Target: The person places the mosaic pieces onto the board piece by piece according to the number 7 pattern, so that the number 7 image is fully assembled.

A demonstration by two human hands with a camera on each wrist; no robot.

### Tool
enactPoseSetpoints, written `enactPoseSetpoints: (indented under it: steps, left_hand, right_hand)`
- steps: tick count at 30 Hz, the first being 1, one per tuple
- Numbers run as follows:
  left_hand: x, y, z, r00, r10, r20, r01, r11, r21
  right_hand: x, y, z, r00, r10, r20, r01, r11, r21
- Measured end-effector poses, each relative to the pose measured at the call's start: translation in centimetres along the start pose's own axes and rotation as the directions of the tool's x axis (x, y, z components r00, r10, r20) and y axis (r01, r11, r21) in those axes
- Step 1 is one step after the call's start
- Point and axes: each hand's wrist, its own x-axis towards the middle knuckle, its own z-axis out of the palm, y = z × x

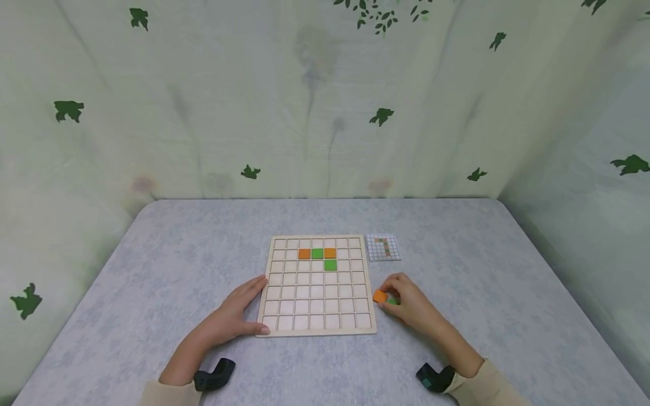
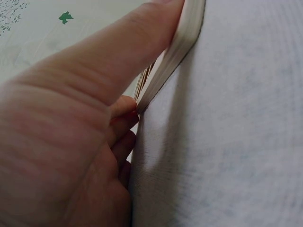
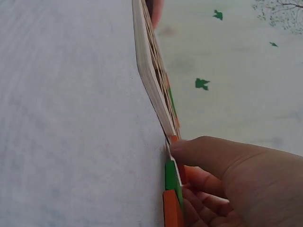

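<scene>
A light wooden grid board (image 1: 310, 306) lies on the table. Orange (image 1: 304, 254), green and orange tiles sit side by side in one of its rows, and a green tile (image 1: 330, 264) is just below the right orange one. My left hand (image 1: 231, 314) rests at the board's near left corner, fingers along the left edge, thumb (image 2: 118, 52) on the near edge. Beside the right edge, my right hand (image 1: 413, 304) pinches an orange tile (image 1: 380, 296) between thumb and fingers. A green tile (image 3: 171, 176) and another orange tile (image 3: 171, 208) are close by that hand.
A small pattern card (image 1: 384, 247) with a printed grid of coloured squares lies by the board's far right corner. The grey table (image 1: 203, 242) ends at a curtain (image 1: 284, 101) with leaf shapes. Black wrist devices (image 1: 215, 375) sit on both wrists.
</scene>
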Motion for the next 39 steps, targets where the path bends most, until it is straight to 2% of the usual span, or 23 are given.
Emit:
enactPoseSetpoints:
  steps: [4, 12, 21, 25, 31, 39]
  left_hand:
    - [-0.1, -0.1, 0.0, 1.0, 0.005, 0.002, -0.005, 1.0, 0.002]
    - [-0.1, -0.2, -0.1, 1.0, 0.026, -0.012, -0.026, 1.0, 0.009]
    - [-0.1, -0.2, -0.1, 1.0, 0.012, -0.002, -0.012, 1.0, 0.01]
    - [-0.1, -0.2, -0.1, 1.0, 0.005, 0.001, -0.005, 1.0, 0.014]
    - [0.0, -0.1, -0.1, 1.0, 0.007, 0.006, -0.007, 1.0, 0.013]
    - [-0.1, -0.1, -0.1, 1.0, 0.002, -0.002, -0.002, 1.0, 0.007]
  right_hand:
    - [0.1, -0.7, -0.4, 1.0, 0.0, -0.013, 0.001, 0.999, 0.033]
    - [1.7, -3.5, -1.0, 0.988, -0.147, -0.04, 0.15, 0.984, 0.098]
    - [5.3, -5.7, 1.1, 0.964, -0.263, -0.038, 0.266, 0.952, 0.154]
    - [6.2, -5.6, 2.3, 0.967, -0.255, -0.001, 0.252, 0.953, 0.169]
    - [6.8, -4.7, 3.7, 0.981, -0.184, 0.068, 0.174, 0.976, 0.132]
    - [7.1, -4.9, 4.2, 0.977, -0.198, 0.085, 0.19, 0.977, 0.099]
